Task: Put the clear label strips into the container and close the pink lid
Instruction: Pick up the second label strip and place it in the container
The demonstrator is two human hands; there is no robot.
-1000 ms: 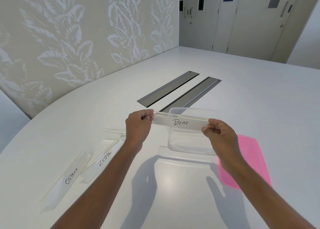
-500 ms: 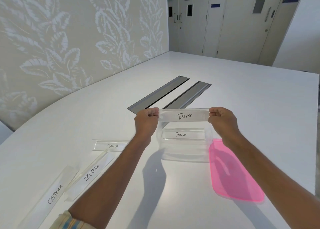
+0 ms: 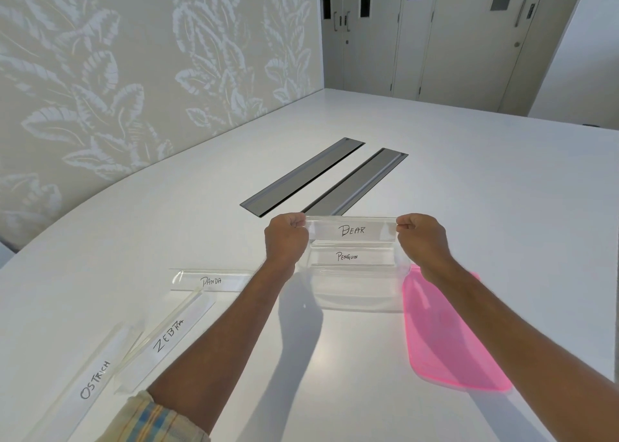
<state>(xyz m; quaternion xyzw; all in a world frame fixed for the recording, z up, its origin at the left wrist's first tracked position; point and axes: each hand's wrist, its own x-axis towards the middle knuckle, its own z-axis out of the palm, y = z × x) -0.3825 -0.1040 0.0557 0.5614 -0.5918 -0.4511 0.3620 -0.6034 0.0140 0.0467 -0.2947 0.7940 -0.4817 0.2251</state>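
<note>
I hold the clear BEAR label strip [image 3: 351, 230] level by its two ends, my left hand [image 3: 286, 239] pinching the left end and my right hand [image 3: 422, 239] the right end. It hangs over the far side of the open clear container [image 3: 358, 302]. A PENGUIN strip [image 3: 348, 257] lies inside that container. The pink lid [image 3: 449, 334] lies flat on the table just right of the container. Left of my left arm three more strips rest on the table: PANDA [image 3: 211, 281], ZEBRA [image 3: 167, 336] and OSTRICH [image 3: 95, 379].
The white table [image 3: 485, 190] has two grey cable-slot covers [image 3: 321, 177] set into it beyond the container. A leaf-patterned wall runs along the left, and closed doors stand at the back of the room.
Both hands carried the BEAR strip a little farther out over the container and levelled it. The view shifted, so the PENGUIN strip inside the container now shows.
</note>
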